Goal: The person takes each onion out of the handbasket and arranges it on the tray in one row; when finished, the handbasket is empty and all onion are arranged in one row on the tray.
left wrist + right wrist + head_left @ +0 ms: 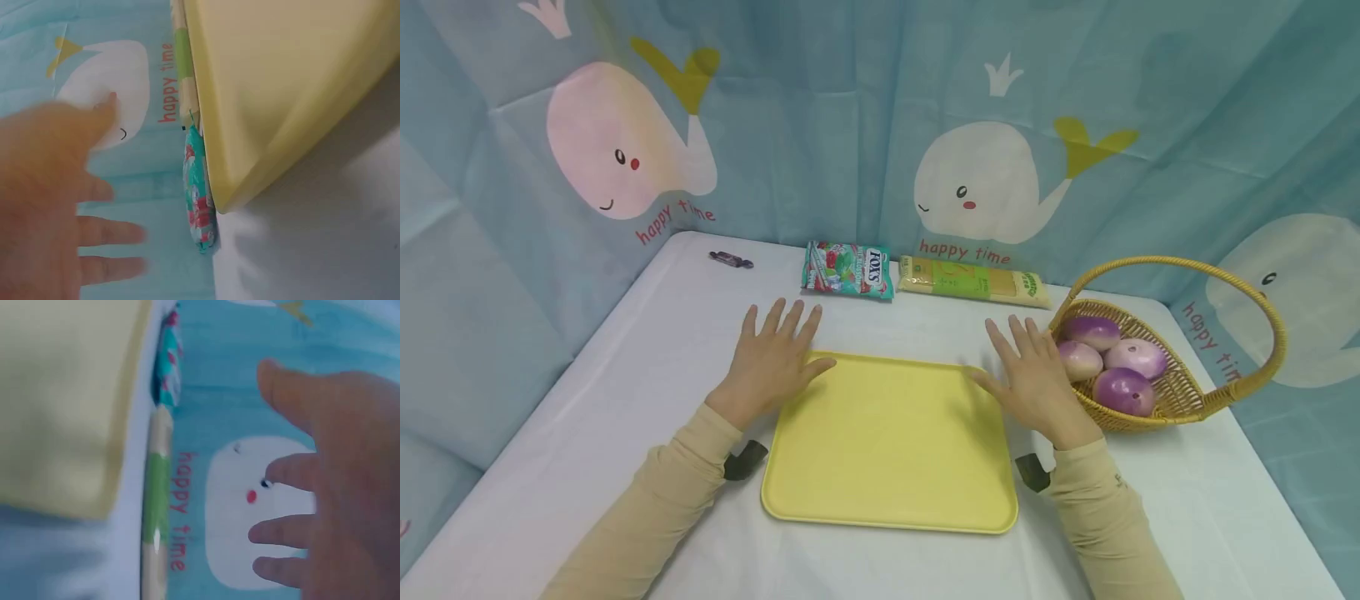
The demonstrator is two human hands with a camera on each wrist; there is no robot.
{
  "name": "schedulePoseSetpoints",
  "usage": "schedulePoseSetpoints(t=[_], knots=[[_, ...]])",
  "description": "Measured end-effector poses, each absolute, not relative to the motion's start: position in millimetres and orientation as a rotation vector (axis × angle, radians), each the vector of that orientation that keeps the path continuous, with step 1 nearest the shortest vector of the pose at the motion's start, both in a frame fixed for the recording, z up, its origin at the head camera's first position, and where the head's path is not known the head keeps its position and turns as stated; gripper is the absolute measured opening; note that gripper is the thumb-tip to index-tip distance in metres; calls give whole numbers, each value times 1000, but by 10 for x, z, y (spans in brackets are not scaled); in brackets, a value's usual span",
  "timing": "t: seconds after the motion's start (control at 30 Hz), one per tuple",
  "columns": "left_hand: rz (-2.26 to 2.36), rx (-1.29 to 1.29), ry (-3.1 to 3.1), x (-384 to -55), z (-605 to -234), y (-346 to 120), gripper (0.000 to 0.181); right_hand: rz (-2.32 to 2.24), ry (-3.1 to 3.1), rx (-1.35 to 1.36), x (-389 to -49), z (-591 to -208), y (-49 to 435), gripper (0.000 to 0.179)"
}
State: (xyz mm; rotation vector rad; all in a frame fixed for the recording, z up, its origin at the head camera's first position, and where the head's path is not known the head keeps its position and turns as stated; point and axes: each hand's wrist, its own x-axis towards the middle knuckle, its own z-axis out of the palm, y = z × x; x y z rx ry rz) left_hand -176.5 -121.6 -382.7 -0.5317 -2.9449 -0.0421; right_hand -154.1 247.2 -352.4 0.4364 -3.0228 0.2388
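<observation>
Curtained-off tabletop setting, room type indeterminable: blue whale-print curtain (820,125) across upper frame and both sides, white table (625,375) below.

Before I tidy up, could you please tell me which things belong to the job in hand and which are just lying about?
Seemingly in the job:
yellow tray, left hand and right hand near its far corners

Apparently lying about:
Fox's candy bag
long yellow-and-green packet
dark twist-wrapped candy
wicker basket of four turnip-like purple-and-white vegetables

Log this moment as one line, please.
left hand: holds nothing, near yellow tray | right hand: holds nothing, near tray | basket: four purple-white vegetables, right of tray
</observation>
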Motion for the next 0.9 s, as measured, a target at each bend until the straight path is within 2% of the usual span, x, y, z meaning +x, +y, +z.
schedulePoseSetpoints(t=[0.2,0.27,0.37,0.5,0.73,0.9], knots=[[-511,-350,-3024,-1856,-3872,-1268,56,448,-2625,190,-1579,-3392,2756,37],[-727,-268,-3080,-1880,-3900,-1300,54,511,-2571,105,-1582,-3367,2889,32],[-924,-217,-3170,-1914,-3953,-1360,51,538,-2624,17,-1590,-3371,3085,36],[-1093,-240,-3243,-1953,-4017,-1431,42,507,-2807,35,-1640,-3433,3258,42],[-1206,-293,-3255,-1995,-4037,-1487,31,363,-2979,139,-1742,-3532,3318,46],[-1210,-299,-3266,-1999,-4008,-1493,27,404,-3028,41,-1716,-3524,3321,49]])
